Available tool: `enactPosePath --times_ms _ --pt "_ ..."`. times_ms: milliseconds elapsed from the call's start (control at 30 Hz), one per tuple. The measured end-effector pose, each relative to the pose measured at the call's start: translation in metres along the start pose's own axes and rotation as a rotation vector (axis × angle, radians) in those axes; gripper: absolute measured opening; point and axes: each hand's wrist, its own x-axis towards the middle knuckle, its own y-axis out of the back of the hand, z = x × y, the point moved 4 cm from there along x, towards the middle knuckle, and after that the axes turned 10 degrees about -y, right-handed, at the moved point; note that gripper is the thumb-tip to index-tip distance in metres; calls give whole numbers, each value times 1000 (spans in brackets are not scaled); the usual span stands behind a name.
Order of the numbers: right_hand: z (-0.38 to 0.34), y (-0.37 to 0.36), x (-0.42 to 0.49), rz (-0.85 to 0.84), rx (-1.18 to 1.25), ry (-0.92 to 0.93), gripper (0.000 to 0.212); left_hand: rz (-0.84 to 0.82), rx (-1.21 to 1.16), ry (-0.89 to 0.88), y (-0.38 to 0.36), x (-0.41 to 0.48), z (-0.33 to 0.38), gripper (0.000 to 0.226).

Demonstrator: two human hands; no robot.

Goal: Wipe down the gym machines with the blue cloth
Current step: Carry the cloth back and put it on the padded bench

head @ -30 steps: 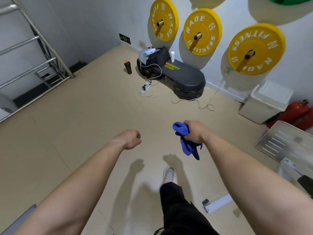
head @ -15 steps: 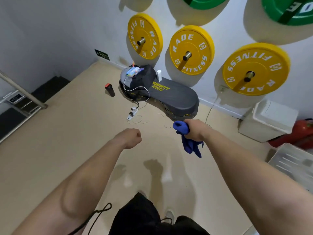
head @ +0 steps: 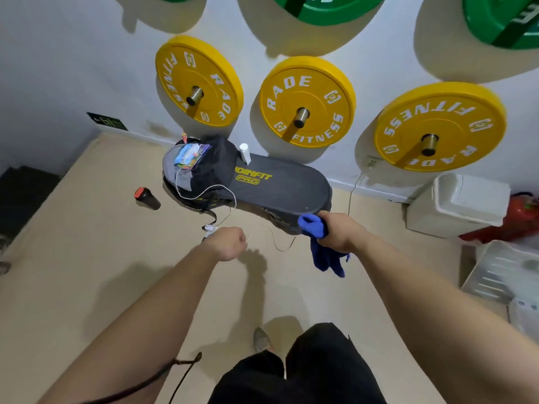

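My right hand (head: 339, 233) is closed around the blue cloth (head: 322, 252), which bunches above the fist and hangs down below it. The hand is held in the air just in front of the near end of a black padded bench (head: 280, 186) with yellow lettering that lies on the floor by the wall. My left hand (head: 229, 243) is a closed fist with nothing in it, to the left of the cloth and apart from it. Three yellow weight plates (head: 306, 102) hang on pegs on the white wall above the bench.
A dark bag with packets (head: 194, 161) and a white bottle (head: 244, 153) rest on the bench. A black shaker with a red lid (head: 146, 198) stands on the beige floor. White cables (head: 221, 196) trail there. A white box (head: 458, 205), red extinguisher (head: 522, 217) and white trays (head: 507, 272) sit right.
The view has moved closer to the wall and bench and tilted up, so green plates now show. Both hands keep their pose; the cloth stays in my right hand.
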Motion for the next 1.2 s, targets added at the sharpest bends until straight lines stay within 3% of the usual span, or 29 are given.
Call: enactPosePath --times_ms 167,333,433,500,667,800,867,1000,1200 --pt "-3 10 83 -41 -9 -54 41 -55 -16 -18 32 80 -10 23" --pt "8 21 178 -63 19 -94 30 -90 25 -76 56 157 -15 21" --pt "13 27 233 -58 62 -95 23 -95 77 -113 65 204 -17 32" --pt "16 25 268 -56 98 -109 20 -126 83 -130 64 239 -17 23" --pt "26 4 354 -85 161 -113 29 -63 -152 -145 55 335 -2 25" --pt "35 -20 411 -59 293 -122 38 96 -557 -107 34 408 8 34" --pt "42 -34 436 -13 386 -144 37 89 -738 -73 13 443 7 28" --pt "53 -80 481 57 525 -174 43 117 -796 -96 -31 497 -5 10" --pt "64 -139 530 15 553 -197 51 146 -788 -76 -81 550 -52 13"
